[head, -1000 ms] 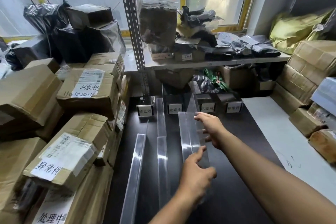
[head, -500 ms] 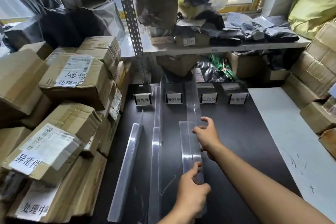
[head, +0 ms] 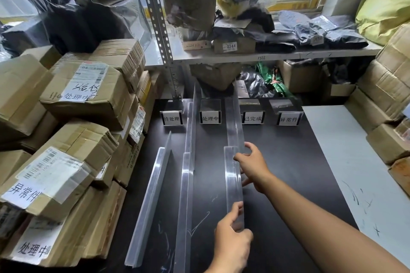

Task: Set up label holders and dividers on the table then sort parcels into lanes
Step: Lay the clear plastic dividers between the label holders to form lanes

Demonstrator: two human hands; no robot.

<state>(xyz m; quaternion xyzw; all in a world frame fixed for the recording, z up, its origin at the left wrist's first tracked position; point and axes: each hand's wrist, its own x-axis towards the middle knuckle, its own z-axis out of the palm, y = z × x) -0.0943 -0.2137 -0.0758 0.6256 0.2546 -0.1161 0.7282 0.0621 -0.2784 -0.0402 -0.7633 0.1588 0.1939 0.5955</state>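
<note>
Two-handed grip on the clear acrylic divider strip [head: 231, 184], mid black tabletop [head: 299, 162]: left hand [head: 233, 248] pinching at six o'clock, right hand [head: 253, 166] curled at twelve. Butt squarely against the farther clear strip [head: 234, 131] (no gap), keeping one straight line.

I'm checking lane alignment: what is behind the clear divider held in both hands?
A second clear divider runs back between the 处理中 label holder and the 已完成 label holder, covering that holder's left edge.

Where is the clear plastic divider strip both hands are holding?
In the head view, the clear plastic divider strip stands at the centre of the black tabletop, left hand gripping its near end, right hand its far end.
</note>
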